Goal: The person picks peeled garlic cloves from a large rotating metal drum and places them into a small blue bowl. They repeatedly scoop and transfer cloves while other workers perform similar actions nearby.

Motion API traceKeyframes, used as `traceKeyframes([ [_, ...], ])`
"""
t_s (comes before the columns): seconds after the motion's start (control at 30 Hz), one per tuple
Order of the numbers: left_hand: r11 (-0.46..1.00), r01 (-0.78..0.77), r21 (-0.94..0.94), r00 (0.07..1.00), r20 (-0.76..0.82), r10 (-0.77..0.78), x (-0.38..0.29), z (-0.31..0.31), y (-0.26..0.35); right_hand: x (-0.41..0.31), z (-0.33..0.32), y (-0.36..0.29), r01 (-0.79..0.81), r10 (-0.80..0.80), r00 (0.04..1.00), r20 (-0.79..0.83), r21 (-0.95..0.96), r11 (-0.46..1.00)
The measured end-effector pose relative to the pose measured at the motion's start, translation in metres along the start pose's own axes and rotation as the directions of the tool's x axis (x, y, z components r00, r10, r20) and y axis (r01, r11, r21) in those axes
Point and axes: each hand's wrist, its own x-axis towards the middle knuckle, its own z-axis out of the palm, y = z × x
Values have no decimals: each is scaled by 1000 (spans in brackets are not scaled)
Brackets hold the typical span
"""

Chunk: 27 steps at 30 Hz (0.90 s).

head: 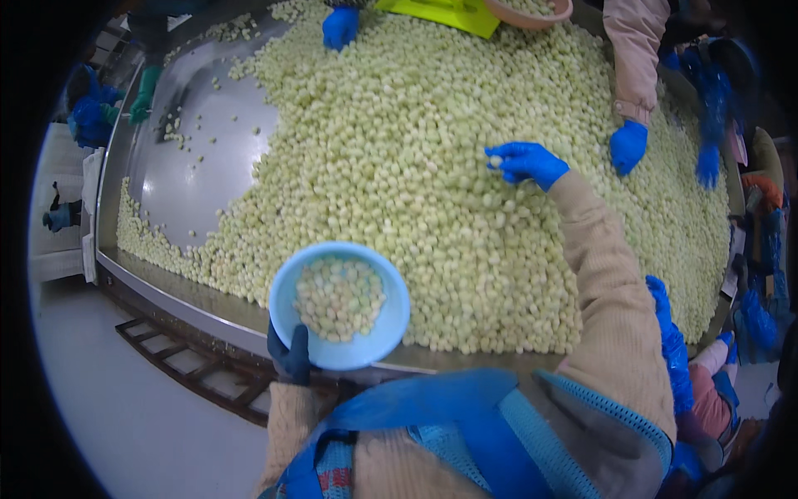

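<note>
My left hand [292, 353], in a dark glove, grips the rim of a light blue plastic bowl [389, 330] at the table's near edge. Small round pale pieces [340, 299], some slightly pinkish, lie in the bowl. To the right, my right hand [527, 163], in a blue glove, is over a broad heap of pale green round pieces [411, 193], which look like peeled fruit or vegetables. One pale piece [495, 161] is pinched between its fingertips. The heap covers much of a stainless steel table [206, 150].
Co-workers' blue-gloved hands [340, 28] [628, 147] rest at the heap's far side and right. A lime-green plastic tray or scoop [446, 14] and an orange bowl [541, 22] stand at the top. A dark metal rack [187, 368] lies below the table's near edge.
</note>
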Motion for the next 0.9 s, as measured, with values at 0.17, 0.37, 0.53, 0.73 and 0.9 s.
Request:
traceKeyframes([
  [0.17, 998, -41, -46, 999, 18, 42, -1, 2, -2, -40, 43, 13, 27, -62, 997, 43, 562, 827],
  [0.37, 997, -68, -48, 997, 17, 69, -2, 3, 1, -48, 81, 24, 44, -103, 994, 45, 693, 720],
  [0.53, 997, -49, -51, 999, 1, 49, -3, 1, -3, -47, 102, 39, 92, -253, 964, -77, -799, 594],
  [0.73, 994, -92, -54, 996, 3, 92, -1, 1, -5, -63, 131, 19, 98, -420, 896, -145, -858, 504],
  [0.9, 995, -77, -64, 997, -2, 77, -2, 3, -3, -81, 223, 0, 728, -666, 685, 295, -327, 603],
])
